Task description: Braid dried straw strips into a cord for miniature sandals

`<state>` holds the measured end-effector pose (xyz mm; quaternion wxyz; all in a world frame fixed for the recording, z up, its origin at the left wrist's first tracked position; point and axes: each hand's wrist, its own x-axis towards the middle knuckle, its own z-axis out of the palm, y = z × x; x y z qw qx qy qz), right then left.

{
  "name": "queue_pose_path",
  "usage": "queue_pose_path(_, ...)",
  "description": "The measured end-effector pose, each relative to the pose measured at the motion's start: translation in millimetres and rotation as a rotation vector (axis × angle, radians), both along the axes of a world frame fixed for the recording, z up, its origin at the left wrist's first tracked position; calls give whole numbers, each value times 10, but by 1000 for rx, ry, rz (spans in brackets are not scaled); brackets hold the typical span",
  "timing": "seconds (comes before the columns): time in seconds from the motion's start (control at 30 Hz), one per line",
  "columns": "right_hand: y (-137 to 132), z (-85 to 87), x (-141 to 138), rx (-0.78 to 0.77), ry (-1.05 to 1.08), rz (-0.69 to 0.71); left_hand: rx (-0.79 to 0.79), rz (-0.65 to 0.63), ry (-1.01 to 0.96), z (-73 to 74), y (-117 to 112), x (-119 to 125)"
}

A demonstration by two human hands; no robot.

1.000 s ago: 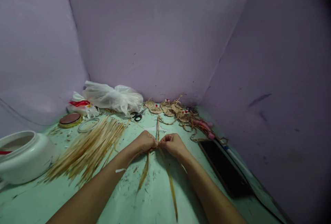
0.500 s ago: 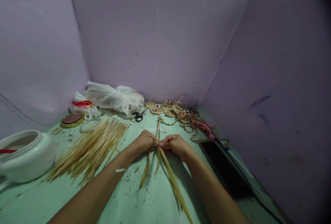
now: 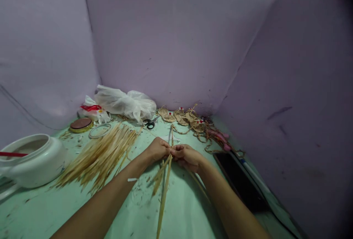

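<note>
Left hand (image 3: 159,148) and right hand (image 3: 188,157) gripped the braid (image 3: 172,136) — fibre strips (image 3: 102,158) lay leftward, scissors (image 3: 150,125) beyond, a phone (image 3: 241,184) rightward

Left-hand grip (image 3: 159,149) and right-hand grip (image 3: 188,157) meeting on a thin fibre cord (image 3: 172,136), loose strips (image 3: 164,195) below; straw bundle (image 3: 100,158) at left, scissors (image 3: 150,124) behind, dark flat device (image 3: 239,182) at right.
</note>
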<state>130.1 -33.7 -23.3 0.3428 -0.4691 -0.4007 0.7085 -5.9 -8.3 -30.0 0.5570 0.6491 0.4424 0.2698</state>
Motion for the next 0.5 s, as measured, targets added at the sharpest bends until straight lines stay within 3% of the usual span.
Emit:
queue_pose_path(0.13,5,-11,5,32,-192,-109,172,-66,159,-68,34,-27)
queue_pose_path(0.23,9,-54,-5,19,-227,-151,365,-127,303,-32,48,-68)
queue_pose_path(0.3,13,-87,-13,17,-239,-162,416,-140,442,57,45,-97)
queue_pose_path(0.5,-10,-92,-29,23,-207,-185,283,-27,828,495,-166,-68)
